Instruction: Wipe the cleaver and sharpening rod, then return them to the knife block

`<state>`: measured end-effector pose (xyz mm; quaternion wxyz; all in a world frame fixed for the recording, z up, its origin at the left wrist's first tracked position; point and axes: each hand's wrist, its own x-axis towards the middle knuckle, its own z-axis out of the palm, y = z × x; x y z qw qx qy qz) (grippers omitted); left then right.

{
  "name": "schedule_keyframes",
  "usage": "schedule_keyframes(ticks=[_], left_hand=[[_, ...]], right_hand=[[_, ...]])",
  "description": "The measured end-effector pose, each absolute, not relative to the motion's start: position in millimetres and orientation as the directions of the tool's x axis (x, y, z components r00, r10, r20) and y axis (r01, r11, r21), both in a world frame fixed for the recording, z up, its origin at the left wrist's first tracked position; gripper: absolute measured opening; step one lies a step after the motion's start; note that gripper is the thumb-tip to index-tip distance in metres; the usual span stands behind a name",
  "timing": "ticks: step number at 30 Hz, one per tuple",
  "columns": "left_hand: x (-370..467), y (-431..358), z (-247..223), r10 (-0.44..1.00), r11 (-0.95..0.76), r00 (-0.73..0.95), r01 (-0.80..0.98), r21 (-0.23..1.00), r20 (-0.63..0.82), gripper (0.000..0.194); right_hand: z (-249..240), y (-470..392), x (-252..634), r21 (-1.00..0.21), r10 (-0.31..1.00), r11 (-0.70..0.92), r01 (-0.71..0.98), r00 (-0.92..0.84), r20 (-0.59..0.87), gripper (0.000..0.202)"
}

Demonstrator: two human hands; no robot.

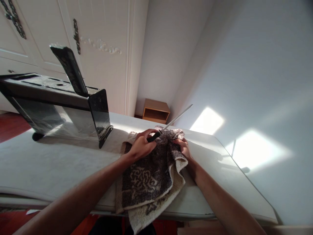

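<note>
My left hand is closed round the black handle of a honing steel, a thin, straight metal rod. It points up and to the right, over the towel. A brown and cream patterned towel hangs in folds beneath both hands and drapes over the table's front edge. Bunched cloth from it is gripped in my right hand, just below the rod. Some right fingers are hidden in the folds.
On the white-covered table, a black knife block with clear sides stands at the left; a dark upright handle sticks out. Behind are a white cabinet and a small wooden shelf unit. A wall borders the right.
</note>
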<state>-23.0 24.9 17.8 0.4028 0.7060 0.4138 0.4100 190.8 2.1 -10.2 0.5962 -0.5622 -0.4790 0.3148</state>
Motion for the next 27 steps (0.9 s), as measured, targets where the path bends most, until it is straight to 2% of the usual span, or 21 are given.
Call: schedule_keyframes(ticks=[3,6,14,21,27], left_hand=[[-20,21,18,0.888,-0.286,0.413,0.157,0.945,0.2,0.057],[-17,17,18,0.873,-0.286,0.444,0.126,0.95,0.203,0.064],[-14,19,12,0.829,-0.396,0.463,0.089,0.914,0.314,0.05],[-23,22,20,0.832,-0.502,0.378,0.203,0.841,0.406,0.04],[-32,20,29,0.777,-0.627,0.275,0.262,0.734,0.566,0.036]], right_hand=[[-10,5,183,-0.985,0.936,0.137,-0.109,0.339,0.093,0.018],[-11,8,179,-0.966,0.964,0.096,-0.239,0.265,0.03,0.025],[-11,6,177,-0.957,0.977,0.067,-0.283,0.214,0.005,0.026],[2,4,174,-0.978,0.978,0.072,-0.198,0.208,0.03,0.016],[-2,6,177,-0.95,0.985,-0.043,-0.31,0.147,-0.093,0.037]])
